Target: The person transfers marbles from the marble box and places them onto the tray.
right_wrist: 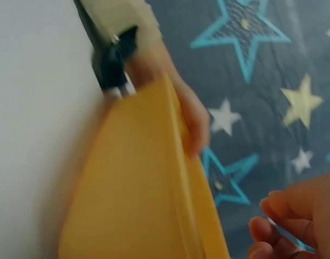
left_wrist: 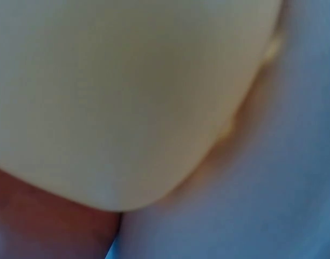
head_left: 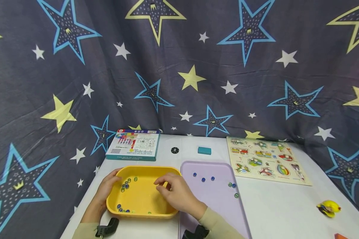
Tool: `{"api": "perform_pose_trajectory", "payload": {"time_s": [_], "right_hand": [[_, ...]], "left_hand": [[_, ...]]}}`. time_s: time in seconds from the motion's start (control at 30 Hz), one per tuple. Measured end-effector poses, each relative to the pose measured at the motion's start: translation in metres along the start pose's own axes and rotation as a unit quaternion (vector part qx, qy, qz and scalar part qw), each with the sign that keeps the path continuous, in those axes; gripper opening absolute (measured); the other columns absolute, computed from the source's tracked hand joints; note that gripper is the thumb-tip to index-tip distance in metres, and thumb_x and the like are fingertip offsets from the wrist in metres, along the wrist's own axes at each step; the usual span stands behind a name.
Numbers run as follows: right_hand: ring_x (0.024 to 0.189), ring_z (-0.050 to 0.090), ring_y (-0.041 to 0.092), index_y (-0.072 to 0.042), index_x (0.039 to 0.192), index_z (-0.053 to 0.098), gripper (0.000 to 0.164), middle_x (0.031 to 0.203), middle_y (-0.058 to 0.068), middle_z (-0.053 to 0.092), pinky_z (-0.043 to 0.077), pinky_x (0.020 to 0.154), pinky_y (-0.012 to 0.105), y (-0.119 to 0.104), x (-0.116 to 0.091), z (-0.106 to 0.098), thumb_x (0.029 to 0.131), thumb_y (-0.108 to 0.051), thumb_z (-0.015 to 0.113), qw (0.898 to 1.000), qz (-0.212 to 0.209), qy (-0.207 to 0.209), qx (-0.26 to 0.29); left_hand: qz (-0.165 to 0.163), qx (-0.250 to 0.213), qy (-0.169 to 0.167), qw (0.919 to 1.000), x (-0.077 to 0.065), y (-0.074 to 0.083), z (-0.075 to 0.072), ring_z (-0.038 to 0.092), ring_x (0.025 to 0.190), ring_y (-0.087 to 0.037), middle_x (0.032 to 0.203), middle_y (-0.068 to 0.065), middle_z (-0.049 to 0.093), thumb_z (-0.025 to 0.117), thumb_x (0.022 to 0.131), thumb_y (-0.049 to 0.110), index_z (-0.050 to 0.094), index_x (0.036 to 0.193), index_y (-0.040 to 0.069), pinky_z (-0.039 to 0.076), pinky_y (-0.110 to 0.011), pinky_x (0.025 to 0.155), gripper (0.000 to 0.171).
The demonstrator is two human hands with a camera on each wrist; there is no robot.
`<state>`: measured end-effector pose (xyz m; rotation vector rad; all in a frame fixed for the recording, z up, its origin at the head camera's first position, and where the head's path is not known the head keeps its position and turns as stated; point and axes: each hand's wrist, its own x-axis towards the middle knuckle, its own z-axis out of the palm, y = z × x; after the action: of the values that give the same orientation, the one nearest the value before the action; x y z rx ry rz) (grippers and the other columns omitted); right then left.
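Observation:
A yellow plastic basin [head_left: 143, 215] stands on the table with several blue and green glass marbles [head_left: 126, 186] inside, most along its left side and near rim. My left hand [head_left: 107, 186] grips the basin's left rim, thumb over the edge. In the left wrist view the basin [left_wrist: 132, 108] is a pale blur. Above the basin's right part hovers my right hand [head_left: 176, 192], fingers loosely bent, with no marble visible at the tips. The right wrist view shows these fingers [right_wrist: 286, 208] slightly apart beside the basin's wall [right_wrist: 127, 183].
A lilac tray [head_left: 209, 199] adjoins the basin on the right, with several marbles [head_left: 203, 180] on it. Behind lie a boxed game [head_left: 134, 146], a black round chip [head_left: 175, 150] and a teal block [head_left: 204, 150]. A picture puzzle board [head_left: 266, 161] and a yellow rubber duck [head_left: 329, 208] lie right.

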<state>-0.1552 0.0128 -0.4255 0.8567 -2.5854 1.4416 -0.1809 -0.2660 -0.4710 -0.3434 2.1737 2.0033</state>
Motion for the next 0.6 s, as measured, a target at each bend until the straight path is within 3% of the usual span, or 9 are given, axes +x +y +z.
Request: {"api": "perform_pose_trajectory", "payload": {"time_s": [0.13, 0.3, 0.6], "right_hand": [[0.062, 0.046, -0.001, -0.02, 0.095, 0.067, 0.012, 0.082, -0.016, 0.055, 0.041, 0.056, 0.016, -0.009, 0.01, 0.026, 0.084, -0.022, 0.061, 0.997, 0.004, -0.073, -0.021], [0.067, 0.047, -0.003, -0.019, 0.099, 0.067, 0.018, 0.078, -0.018, 0.053, 0.04, 0.062, 0.016, -0.017, 0.019, 0.056, 0.085, -0.028, 0.06, 0.984, 0.035, -0.164, -0.058], [0.065, 0.047, 0.0, -0.018, 0.093, 0.068, 0.012, 0.07, -0.016, 0.053, 0.039, 0.063, 0.016, -0.025, 0.036, 0.085, 0.084, -0.02, 0.061, 0.976, 0.07, -0.198, -0.064]], "left_hand": [[0.004, -0.001, -0.002, 1.0, 0.002, -0.001, 0.0, 0.044, 0.107, -0.024, 0.126, -0.005, 0.047, 0.041, 0.088, 0.019, 0.046, 0.129, 0.017, 0.041, -0.025, 0.086, 0.042], [0.004, 0.002, -0.003, 1.0, 0.002, -0.001, -0.001, 0.045, 0.107, -0.022, 0.125, -0.005, 0.047, 0.041, 0.087, 0.019, 0.046, 0.128, 0.017, 0.041, -0.025, 0.085, 0.041], [0.006, -0.025, -0.021, 0.9994, 0.001, 0.0, -0.001, 0.043, 0.111, -0.025, 0.128, -0.009, 0.045, 0.042, 0.088, 0.017, 0.045, 0.129, 0.013, 0.042, -0.022, 0.085, 0.042]]}}
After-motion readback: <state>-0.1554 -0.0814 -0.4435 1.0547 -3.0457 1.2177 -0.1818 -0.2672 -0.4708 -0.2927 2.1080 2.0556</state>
